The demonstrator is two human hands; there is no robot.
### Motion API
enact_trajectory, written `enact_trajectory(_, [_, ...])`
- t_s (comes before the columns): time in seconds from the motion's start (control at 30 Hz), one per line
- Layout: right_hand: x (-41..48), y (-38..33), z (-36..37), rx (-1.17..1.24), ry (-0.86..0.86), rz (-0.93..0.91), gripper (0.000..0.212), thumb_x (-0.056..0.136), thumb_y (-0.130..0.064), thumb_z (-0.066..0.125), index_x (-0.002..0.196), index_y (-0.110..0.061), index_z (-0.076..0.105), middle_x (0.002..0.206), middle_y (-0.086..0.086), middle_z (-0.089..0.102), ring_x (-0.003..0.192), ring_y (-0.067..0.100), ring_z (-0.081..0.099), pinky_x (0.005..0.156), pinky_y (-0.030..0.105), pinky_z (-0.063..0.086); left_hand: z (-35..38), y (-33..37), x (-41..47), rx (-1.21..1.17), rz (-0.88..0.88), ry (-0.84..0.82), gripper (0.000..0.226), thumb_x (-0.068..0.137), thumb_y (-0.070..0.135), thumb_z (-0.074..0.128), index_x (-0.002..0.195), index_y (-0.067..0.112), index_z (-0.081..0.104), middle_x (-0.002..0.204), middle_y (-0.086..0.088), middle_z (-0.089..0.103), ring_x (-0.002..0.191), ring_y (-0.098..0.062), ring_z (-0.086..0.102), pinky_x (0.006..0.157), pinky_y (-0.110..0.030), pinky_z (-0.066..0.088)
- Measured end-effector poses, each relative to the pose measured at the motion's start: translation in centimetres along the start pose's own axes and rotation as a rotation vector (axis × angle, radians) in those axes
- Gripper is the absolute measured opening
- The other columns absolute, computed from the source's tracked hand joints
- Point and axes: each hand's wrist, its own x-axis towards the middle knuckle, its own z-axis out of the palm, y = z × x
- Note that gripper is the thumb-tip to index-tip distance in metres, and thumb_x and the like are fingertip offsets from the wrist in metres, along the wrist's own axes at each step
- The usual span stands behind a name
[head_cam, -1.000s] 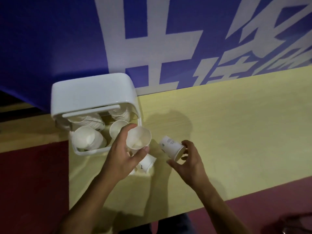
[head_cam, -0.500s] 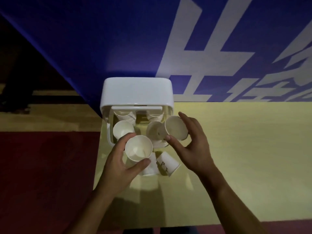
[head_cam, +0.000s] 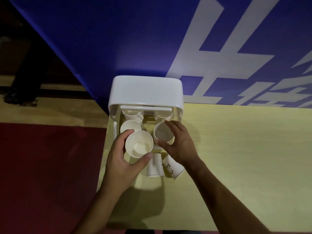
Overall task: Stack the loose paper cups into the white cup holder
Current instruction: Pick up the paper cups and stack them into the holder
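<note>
L hand (head_cam: 119, 160) grips upright cup (head_cam: 139, 144); R hand (head_cam: 179, 146) pinches 2nd cup (head_cam: 163, 133) at front-right of white holder (head_cam: 146, 92), on desk (head_cam: 236, 149).

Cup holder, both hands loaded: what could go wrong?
Right hand grips a paper cup by the rim over the cup holder's front right slot; tilted, it may jam.
Two loose cups lie on their sides near the left hand; it could roll them.
That holder sits at the table's left edge; a shove could tip it.

Head camera looks steeply down, close.
</note>
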Motion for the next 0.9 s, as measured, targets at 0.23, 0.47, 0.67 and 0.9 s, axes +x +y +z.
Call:
enact_trajectory(0.23, [-0.4,-0.1,-0.4,0.078,-0.006,0.054,0.068,0.086,-0.052,0.074,0.146,-0.024,0.053,0.145,-0.007,0.054,0.133,0.008,0.049,0.107,0.027,0.045,1.2,0.5,1.4,0.024,0.072,0.025,0.075,0.073,0.044,0.087,0.138,0.023,0.055,0.138,0.014,0.057,0.131,-0.016,0.055,0.101,-0.034,0.051])
enact_trajectory(0.47, [-1.3,-3.5,-4.6,0.448,0.026,0.087,0.043,0.101,-0.040,0.056,0.142,-0.029,0.058,0.130,-0.022,0.065,0.125,0.001,0.058,0.101,0.021,0.047,3.8,2.2,3.4,0.009,0.056,-0.077,0.080,0.071,0.045,0.087,0.142,0.034,0.051,0.139,0.021,0.054,0.131,-0.009,0.053,0.101,-0.027,0.052])
enact_trajectory(0.67, [-0.8,-1.2,-4.1,0.372,0.007,0.080,0.039,0.103,-0.034,0.058,0.140,-0.024,0.060,0.135,-0.019,0.062,0.127,-0.004,0.054,0.100,0.014,0.043,5.8,1.1,4.6,0.138,0.019,-0.157,0.080,0.073,0.042,0.089,0.141,0.043,0.046,0.140,0.023,0.051,0.131,0.000,0.048,0.104,-0.035,0.051])
enact_trajectory(0.9, [-0.8,1.7,-1.4,0.164,-0.013,0.050,0.043,0.104,-0.033,0.057,0.144,-0.019,0.055,0.141,-0.006,0.057,0.128,-0.005,0.046,0.104,0.005,0.032,7.1,-0.6,5.0,0.289,-0.122,-0.258,0.082,0.081,0.045,0.082,0.151,0.045,0.038,0.150,0.003,0.050,0.137,-0.015,0.046,0.101,-0.025,0.041])
